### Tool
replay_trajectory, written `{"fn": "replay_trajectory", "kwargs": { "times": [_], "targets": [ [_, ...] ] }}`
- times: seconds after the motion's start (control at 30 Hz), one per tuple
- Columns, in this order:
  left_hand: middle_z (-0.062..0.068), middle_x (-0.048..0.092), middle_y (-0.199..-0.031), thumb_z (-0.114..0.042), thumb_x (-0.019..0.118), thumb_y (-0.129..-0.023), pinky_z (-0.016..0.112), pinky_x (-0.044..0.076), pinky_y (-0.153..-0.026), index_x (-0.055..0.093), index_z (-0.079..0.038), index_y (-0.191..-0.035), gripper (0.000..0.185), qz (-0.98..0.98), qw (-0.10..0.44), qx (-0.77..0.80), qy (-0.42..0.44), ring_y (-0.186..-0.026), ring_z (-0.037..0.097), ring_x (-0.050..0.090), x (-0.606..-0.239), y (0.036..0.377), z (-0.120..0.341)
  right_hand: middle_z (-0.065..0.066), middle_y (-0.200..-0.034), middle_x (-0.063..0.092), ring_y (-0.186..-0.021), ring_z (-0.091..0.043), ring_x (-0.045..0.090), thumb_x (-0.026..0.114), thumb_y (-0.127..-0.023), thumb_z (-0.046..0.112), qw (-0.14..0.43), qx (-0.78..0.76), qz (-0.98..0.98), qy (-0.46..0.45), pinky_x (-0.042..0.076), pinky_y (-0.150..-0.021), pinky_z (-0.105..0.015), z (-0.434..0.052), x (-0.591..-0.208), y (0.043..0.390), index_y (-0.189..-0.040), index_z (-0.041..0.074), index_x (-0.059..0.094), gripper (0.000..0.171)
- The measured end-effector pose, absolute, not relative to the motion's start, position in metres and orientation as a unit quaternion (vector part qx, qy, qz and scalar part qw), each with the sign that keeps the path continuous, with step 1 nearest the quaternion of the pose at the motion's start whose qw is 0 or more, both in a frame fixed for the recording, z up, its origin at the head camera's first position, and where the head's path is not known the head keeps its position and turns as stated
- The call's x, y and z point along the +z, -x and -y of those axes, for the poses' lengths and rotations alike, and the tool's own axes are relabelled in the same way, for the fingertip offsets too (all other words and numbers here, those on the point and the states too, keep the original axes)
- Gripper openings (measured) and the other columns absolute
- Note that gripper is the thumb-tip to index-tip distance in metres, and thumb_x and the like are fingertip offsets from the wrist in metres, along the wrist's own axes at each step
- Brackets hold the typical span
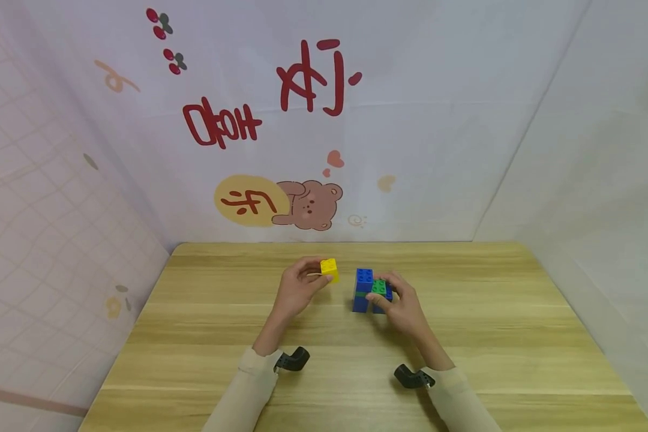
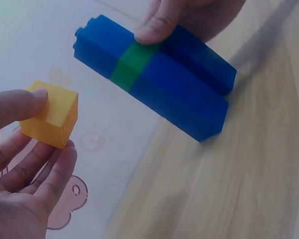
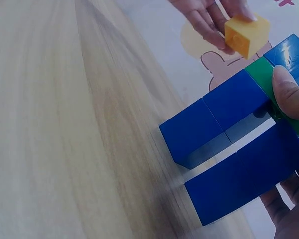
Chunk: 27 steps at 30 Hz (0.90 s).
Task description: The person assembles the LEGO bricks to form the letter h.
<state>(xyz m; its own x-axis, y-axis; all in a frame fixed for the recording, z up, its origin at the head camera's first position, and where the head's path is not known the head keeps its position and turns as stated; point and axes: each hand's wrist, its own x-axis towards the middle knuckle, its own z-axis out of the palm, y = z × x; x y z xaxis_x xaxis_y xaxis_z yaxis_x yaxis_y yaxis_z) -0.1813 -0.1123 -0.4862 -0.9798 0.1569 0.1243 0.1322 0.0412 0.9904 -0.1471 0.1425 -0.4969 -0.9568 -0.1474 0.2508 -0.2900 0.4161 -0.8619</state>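
My left hand [image 1: 296, 291] pinches a small yellow toy building block [image 1: 330, 271] between thumb and fingertips. The yellow block [image 2: 52, 112] is held off the table, left of a blue and green block structure [image 1: 360, 302]. My right hand [image 1: 406, 307] grips that structure, its thumb on the near side of the green block [image 3: 260, 74]. In the right wrist view, two blue columns [image 3: 217, 191] run side by side with a gap between them, joined by the green piece. One blue block [image 3: 289, 52] rises above the green. Whether the columns' lower ends touch the table is unclear.
The wood-grain table [image 1: 324, 384] stands against a white cloth backdrop [image 1: 421, 138] printed with red characters and a bear [image 1: 310, 207]. Pale cloth walls rise at the left and right. A black wrist mount [image 1: 293, 360] projects from each sleeve.
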Motion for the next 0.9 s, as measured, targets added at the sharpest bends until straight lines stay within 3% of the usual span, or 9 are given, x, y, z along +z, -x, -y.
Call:
{"fn": "replay_trajectory", "kwargs": {
  "times": [0.5,0.8,0.9],
  "targets": [
    [0.012,0.065,-0.13,-0.008,0.078,-0.091,0.026,0.061,-0.094,0.066,-0.008,-0.13,0.041,-0.723,0.0,0.678,-0.136,-0.116,0.033,0.067,-0.462,0.178,0.096,-0.009,-0.112,0.062,-0.098,-0.013,0.053,0.078,-0.09,0.01,0.058,0.547,0.823,-0.142,0.047,-0.094,-0.02,-0.149,-0.498,0.159,-0.12,0.006,0.068,0.032],
    [0.012,0.066,-0.129,-0.008,0.078,-0.091,0.047,0.056,-0.105,0.065,-0.005,-0.13,0.041,-0.72,-0.027,0.671,-0.174,-0.114,0.027,0.065,-0.447,0.179,0.081,-0.009,-0.114,0.062,-0.1,-0.013,0.055,0.076,-0.092,0.011,0.044,0.553,0.818,-0.151,0.048,-0.097,-0.022,-0.157,-0.497,0.167,-0.12,0.007,0.068,0.03],
    [0.01,0.066,-0.129,-0.008,0.078,-0.091,0.046,0.057,-0.105,0.065,-0.006,-0.131,0.042,-0.719,-0.035,0.669,-0.183,-0.114,0.025,0.065,-0.444,0.18,0.075,-0.009,-0.114,0.061,-0.101,-0.013,0.056,0.076,-0.093,0.012,0.037,0.551,0.82,-0.151,0.048,-0.098,-0.023,-0.159,-0.496,0.169,-0.121,0.008,0.067,0.03]
  ]
}}
